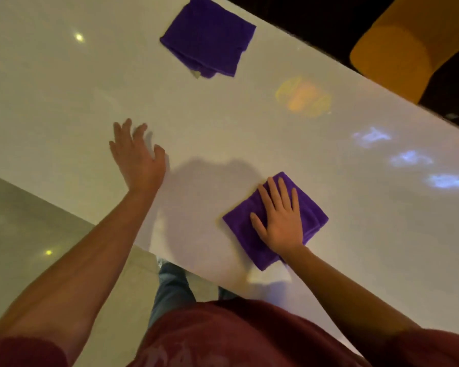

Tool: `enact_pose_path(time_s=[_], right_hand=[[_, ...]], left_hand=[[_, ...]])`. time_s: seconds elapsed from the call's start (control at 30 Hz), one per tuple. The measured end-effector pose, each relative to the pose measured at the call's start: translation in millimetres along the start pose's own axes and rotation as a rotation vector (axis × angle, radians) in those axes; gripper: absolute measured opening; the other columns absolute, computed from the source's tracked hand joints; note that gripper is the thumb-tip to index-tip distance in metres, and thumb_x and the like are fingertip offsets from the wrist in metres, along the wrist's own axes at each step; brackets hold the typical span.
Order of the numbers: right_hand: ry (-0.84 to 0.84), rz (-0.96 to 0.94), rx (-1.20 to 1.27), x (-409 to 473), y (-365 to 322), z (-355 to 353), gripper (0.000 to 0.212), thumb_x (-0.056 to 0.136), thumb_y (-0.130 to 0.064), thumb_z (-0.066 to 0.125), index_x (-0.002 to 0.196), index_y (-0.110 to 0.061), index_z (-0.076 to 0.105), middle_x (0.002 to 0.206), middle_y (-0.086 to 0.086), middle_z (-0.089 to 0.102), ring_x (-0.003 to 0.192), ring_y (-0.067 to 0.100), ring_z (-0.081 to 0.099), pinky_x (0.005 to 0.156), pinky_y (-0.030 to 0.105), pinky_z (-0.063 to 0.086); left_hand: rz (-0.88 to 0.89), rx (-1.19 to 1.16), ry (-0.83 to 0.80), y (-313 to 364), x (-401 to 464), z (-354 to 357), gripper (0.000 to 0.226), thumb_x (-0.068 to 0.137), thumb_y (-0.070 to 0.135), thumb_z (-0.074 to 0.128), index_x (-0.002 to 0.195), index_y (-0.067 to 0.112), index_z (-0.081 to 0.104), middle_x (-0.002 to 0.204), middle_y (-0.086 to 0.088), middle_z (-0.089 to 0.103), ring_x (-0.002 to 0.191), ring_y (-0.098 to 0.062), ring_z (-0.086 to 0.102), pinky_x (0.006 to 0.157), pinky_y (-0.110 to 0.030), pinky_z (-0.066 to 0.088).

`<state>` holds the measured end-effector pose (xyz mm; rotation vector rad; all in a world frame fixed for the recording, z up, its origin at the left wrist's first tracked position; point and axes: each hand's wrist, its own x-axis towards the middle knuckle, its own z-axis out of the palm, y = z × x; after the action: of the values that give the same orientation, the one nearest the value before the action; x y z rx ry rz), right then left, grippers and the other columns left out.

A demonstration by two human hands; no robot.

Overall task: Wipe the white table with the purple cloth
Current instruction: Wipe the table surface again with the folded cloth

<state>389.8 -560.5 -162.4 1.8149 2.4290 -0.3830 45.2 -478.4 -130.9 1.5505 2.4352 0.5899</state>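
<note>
A folded purple cloth [312, 207] lies on the white table [223, 133] near its front edge. My right hand [280, 218] presses flat on top of it, fingers spread. My left hand [137, 154] hovers open over the bare table further left, fingers apart, holding nothing. A second folded purple cloth [208, 35] lies untouched at the far side of the table.
An orange chair [408, 46] stands beyond the table's far edge at the upper right. Coloured light patches, orange [304, 98] and blue [408, 158], fall on the tabletop. Grey floor [24, 221] shows left of the table's near edge.
</note>
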Motion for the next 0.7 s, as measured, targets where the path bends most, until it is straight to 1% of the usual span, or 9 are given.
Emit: enact_pose_path(time_s=[0.03,0.1,0.17,0.3,0.43,0.5,0.6,0.7], right_hand=[[0.002,0.014,0.005,-1,9,-2,0.075,0.107,-0.068,0.026,0.169,-0.026,0.020,0.179,0.004,0.013,0.166,0.025,-0.004,0.133,0.055,-0.005],[0.017,0.050,0.017,11,20,-5,0.076,0.106,-0.069,0.027,0.169,-0.026,0.021,0.179,0.004,0.014,0.166,0.027,-0.001,0.133,0.055,-0.003],[0.045,0.099,0.022,34,19,-11,0.077,0.105,-0.068,0.028,0.168,-0.024,0.024,0.178,0.005,0.015,0.166,0.028,0.001,0.134,0.056,-0.001],[0.089,0.198,0.053,89,19,-28,0.078,0.104,-0.066,0.030,0.167,-0.020,0.028,0.177,0.009,0.019,0.165,0.032,0.005,0.133,0.058,0.003],[0.137,0.246,0.062,156,21,-46,0.080,0.103,-0.063,0.030,0.166,-0.015,0.030,0.176,0.013,0.022,0.164,0.036,0.011,0.132,0.060,0.007],[0.149,0.281,0.063,197,19,-52,0.081,0.102,-0.063,0.028,0.167,-0.015,0.029,0.176,0.013,0.021,0.164,0.036,0.011,0.132,0.060,0.006],[0.155,0.375,0.081,254,16,-62,0.081,0.101,-0.062,0.024,0.169,-0.017,0.024,0.178,0.011,0.016,0.165,0.035,0.007,0.133,0.059,0.004],[0.160,0.461,0.070,287,13,-71,0.081,0.103,-0.062,0.019,0.170,-0.016,0.019,0.178,0.012,0.013,0.165,0.037,0.005,0.132,0.060,0.004]], left_hand=[[0.008,-0.006,-0.036,20,-16,10,0.058,0.092,0.021,0.055,0.148,0.009,0.048,0.165,-0.015,0.033,0.158,-0.038,0.017,0.126,-0.055,0.014],[-0.017,0.052,-0.124,47,-48,32,0.061,0.094,0.020,0.057,0.152,0.009,0.045,0.167,-0.016,0.029,0.158,-0.038,0.016,0.126,-0.060,0.012],[-0.021,0.154,-0.157,51,-66,47,0.059,0.097,0.023,0.052,0.154,0.012,0.043,0.169,-0.015,0.027,0.158,-0.037,0.015,0.126,-0.062,0.009],[-0.022,0.232,-0.104,44,-67,63,0.056,0.098,0.028,0.042,0.152,0.015,0.044,0.168,-0.013,0.029,0.158,-0.036,0.018,0.126,-0.063,0.010],[-0.032,0.280,-0.113,49,-65,71,0.063,0.100,0.035,0.034,0.158,0.011,0.034,0.170,-0.013,0.022,0.158,-0.036,0.014,0.126,-0.062,0.010],[-0.041,0.282,-0.103,48,-64,73,0.064,0.100,0.035,0.034,0.158,0.009,0.035,0.170,-0.013,0.023,0.158,-0.037,0.015,0.127,-0.061,0.010],[-0.032,0.265,-0.062,45,-68,73,0.062,0.099,0.031,0.040,0.156,0.007,0.040,0.168,-0.014,0.029,0.157,-0.038,0.021,0.126,-0.062,0.013],[-0.007,0.255,-0.064,46,-66,72,0.062,0.099,0.031,0.041,0.156,0.006,0.040,0.167,-0.016,0.030,0.156,-0.040,0.023,0.125,-0.063,0.015]])
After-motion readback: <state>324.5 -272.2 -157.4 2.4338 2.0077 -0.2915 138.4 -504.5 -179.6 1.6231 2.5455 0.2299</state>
